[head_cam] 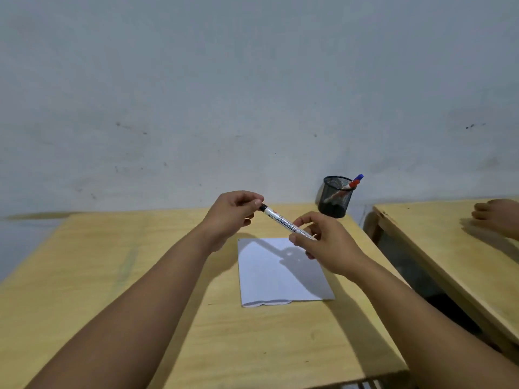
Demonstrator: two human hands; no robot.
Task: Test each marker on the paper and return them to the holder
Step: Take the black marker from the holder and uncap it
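I hold a white board marker with a black cap end slantwise above the white paper. My left hand pinches its black cap end at the upper left. My right hand grips the barrel's lower right end. The paper lies flat on the wooden table, partly in the hands' shadow. A black mesh holder stands at the table's far right corner by the wall, with a red and blue marker leaning out of it.
A second wooden table stands to the right across a narrow gap, with another person's hand resting on it. A grey wall rises just behind both tables.
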